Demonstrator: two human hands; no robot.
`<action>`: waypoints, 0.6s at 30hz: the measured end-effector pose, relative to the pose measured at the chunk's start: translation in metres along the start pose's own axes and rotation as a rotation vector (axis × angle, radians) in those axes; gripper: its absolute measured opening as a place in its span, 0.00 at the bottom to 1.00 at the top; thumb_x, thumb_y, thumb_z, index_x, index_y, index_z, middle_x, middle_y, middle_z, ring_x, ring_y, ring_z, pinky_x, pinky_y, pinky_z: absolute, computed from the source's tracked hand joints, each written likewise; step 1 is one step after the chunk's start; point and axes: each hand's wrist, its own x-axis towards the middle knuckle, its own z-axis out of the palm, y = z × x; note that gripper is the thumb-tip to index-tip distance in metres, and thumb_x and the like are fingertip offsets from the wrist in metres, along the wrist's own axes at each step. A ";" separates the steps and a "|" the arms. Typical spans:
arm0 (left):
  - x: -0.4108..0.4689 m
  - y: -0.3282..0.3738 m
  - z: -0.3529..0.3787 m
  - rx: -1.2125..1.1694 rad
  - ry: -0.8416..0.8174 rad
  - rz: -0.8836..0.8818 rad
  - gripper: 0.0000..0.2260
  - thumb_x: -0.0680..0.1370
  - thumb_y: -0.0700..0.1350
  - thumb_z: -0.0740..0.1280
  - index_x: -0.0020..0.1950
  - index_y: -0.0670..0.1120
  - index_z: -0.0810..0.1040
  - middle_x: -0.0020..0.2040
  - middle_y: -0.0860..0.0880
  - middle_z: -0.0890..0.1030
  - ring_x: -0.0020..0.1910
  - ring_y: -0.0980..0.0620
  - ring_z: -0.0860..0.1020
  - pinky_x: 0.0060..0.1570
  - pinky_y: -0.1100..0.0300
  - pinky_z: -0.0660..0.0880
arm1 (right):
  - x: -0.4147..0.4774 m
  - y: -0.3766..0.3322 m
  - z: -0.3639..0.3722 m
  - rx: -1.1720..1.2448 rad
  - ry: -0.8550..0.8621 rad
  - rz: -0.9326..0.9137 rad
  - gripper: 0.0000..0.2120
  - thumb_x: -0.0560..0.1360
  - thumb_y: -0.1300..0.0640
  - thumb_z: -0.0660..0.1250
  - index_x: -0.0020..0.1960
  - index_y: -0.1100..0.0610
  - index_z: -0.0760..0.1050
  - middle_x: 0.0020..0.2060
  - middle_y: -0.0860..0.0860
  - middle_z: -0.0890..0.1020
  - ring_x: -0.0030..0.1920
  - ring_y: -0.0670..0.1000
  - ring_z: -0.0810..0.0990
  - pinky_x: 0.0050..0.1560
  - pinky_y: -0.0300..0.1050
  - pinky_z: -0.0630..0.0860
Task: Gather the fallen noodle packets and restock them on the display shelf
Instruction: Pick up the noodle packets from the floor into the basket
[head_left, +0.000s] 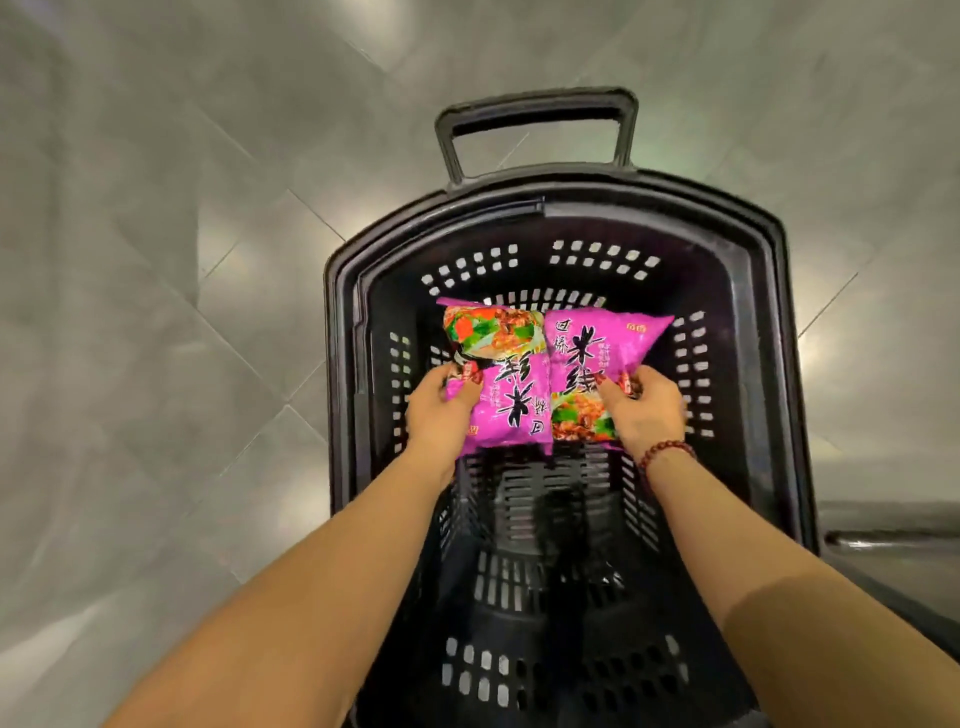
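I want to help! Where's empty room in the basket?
Bare: the basket bottom on the person's side. Crowded: the far end, where left hand and right hand hold the left packet and right packet side by side.

A floor (135, 374) of large grey, glossy tiles is seen from above, filling the left, top and right edges of the view. The tiles are divided by thin pale grout lines (309, 209), which are set on the diagonal. Soft white patches of reflected light (249, 262) are spread over the polished surface, one near each side. At the right edge a darker grey band (893, 512) is crossed by a shiny strip (883, 539); what it belongs to cannot be told.
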 end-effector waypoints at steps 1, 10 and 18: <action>0.009 -0.003 0.002 0.001 0.002 -0.002 0.15 0.79 0.40 0.67 0.66 0.46 0.74 0.58 0.43 0.81 0.56 0.44 0.80 0.59 0.44 0.77 | 0.008 0.001 0.006 -0.001 -0.025 0.011 0.03 0.76 0.57 0.67 0.48 0.57 0.76 0.40 0.52 0.80 0.41 0.51 0.77 0.45 0.43 0.71; -0.015 0.012 -0.014 0.734 -0.134 0.250 0.24 0.78 0.38 0.65 0.74 0.43 0.66 0.70 0.43 0.71 0.70 0.45 0.68 0.68 0.58 0.64 | -0.018 -0.018 -0.008 -0.258 -0.135 -0.040 0.24 0.76 0.56 0.68 0.71 0.58 0.68 0.63 0.55 0.75 0.64 0.56 0.73 0.61 0.46 0.69; -0.132 0.105 -0.038 1.330 -0.387 0.750 0.25 0.78 0.46 0.64 0.74 0.45 0.65 0.71 0.45 0.68 0.71 0.45 0.64 0.66 0.52 0.68 | -0.154 -0.092 -0.079 -0.490 0.008 -0.226 0.22 0.74 0.54 0.68 0.66 0.57 0.71 0.61 0.56 0.76 0.62 0.58 0.73 0.60 0.52 0.71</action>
